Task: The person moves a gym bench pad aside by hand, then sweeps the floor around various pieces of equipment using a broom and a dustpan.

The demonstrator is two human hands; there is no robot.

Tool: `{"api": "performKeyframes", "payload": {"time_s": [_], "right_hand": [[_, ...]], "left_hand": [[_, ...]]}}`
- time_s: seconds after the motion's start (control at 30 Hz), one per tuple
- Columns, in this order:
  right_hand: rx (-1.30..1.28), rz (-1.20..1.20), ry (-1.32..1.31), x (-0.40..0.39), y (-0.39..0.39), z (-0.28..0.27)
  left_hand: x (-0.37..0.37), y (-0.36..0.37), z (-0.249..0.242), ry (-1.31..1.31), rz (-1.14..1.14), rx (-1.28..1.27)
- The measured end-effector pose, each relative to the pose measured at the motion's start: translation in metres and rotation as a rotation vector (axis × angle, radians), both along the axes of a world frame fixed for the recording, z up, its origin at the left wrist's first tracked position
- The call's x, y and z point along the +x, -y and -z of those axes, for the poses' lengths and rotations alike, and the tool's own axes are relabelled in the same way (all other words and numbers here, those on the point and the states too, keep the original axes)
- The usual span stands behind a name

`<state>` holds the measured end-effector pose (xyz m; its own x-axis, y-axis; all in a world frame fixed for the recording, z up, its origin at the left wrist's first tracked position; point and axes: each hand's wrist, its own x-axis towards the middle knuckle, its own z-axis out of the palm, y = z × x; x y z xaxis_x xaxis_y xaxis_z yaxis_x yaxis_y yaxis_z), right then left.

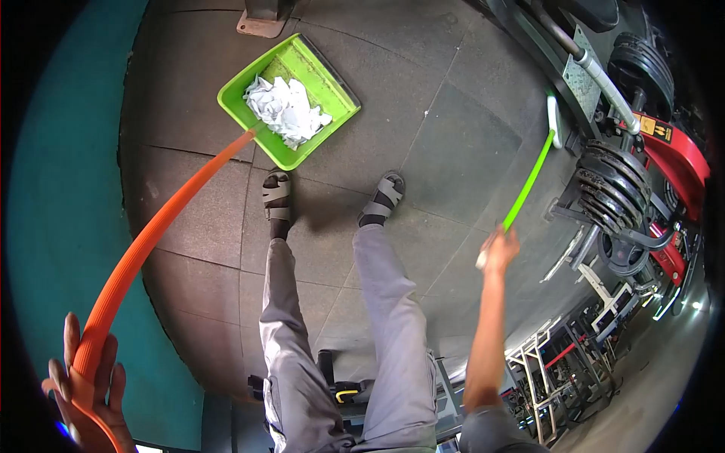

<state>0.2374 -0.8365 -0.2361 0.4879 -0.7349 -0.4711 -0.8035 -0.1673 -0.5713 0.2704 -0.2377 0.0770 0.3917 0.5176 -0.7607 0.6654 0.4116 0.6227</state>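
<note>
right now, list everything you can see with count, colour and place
dustpan: one, green, on the floor past the feet
paper: crumpled heap, pieces uncountable, white, in the dustpan
orange handle: one, from dustpan to left hand
green handle: one, from right hand to its white end
weight plates: several, black, right
gym equipment: several, red, black and white, right
metal foot: one, brownish, top
floor tiles: many, grey
wall: one, teal, left
sandals: two, grey, on the feet
trousers: one pair, grey
hands: two, left, right
</note>
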Motion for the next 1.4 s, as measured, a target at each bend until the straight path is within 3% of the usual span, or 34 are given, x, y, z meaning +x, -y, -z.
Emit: {"api": "performKeyframes", "payload": {"time_s": [0.1,0.23,0.3,0.43,0.6,0.73,0.8,0.9,0.97,1.03,1.13,1.2,1.23,1.3,1.37,1.4], "right_hand": [[0.019,0.150,0.065,0.080,0.057,0.077],[-0.011,0.006,0.099,0.111,-0.036,0.112],[0.047,-0.071,0.106,0.099,-0.116,0.093],[-0.110,-0.392,-0.006,0.067,-0.206,0.071],[-0.049,-0.595,-0.031,0.036,-0.233,-0.011],[0.366,-0.200,-0.051,-0.027,-0.191,-0.077],[0.343,-0.146,-0.058,-0.053,-0.158,-0.086],[0.150,-0.188,-0.089,-0.037,-0.098,-0.062],[0.165,-0.098,-0.036,0.011,-0.078,-0.041],[0.184,-0.068,0.017,0.054,-0.065,0.014],[0.174,-0.097,0.120,0.084,-0.120,0.080],[0.178,-0.138,0.066,0.086,-0.197,0.078],[0.077,-0.280,0.030,0.081,-0.216,0.091],[-0.051,-0.463,-0.003,0.074,-0.250,0.099],[-0.115,-0.571,-0.032,0.074,-0.272,0.074],[-0.135,-0.642,-0.027,0.069,-0.273,0.065]], "left_hand": [[-0.004,0.027,0.003,-0.093,0.043,0.238],[-0.013,0.020,-0.002,-0.015,-0.070,0.104],[-0.007,0.025,-0.005,0.113,-0.099,0.003],[-0.013,0.028,-0.008,0.344,-0.162,-0.193],[-0.025,0.001,-0.020,0.356,-0.221,-0.251],[-0.029,-0.006,-0.020,0.407,-0.243,-0.256],[-0.030,-0.004,-0.014,0.413,-0.244,-0.252],[-0.026,0.011,0.005,0.409,-0.257,-0.250],[-0.034,0.006,0.008,0.392,-0.181,-0.157],[-0.041,0.014,0.021,0.387,-0.173,-0.093],[-0.043,0.017,0.043,0.397,-0.226,-0.075],[-0.045,-0.012,0.035,0.406,-0.210,-0.087],[-0.033,-0.015,0.021,0.325,-0.340,-0.237],[-0.036,-0.017,0.027,0.428,-0.304,-0.175],[-0.038,-0.018,0.032,0.474,-0.344,-0.161],[-0.040,-0.020,0.033,0.499,-0.256,-0.177]]}}
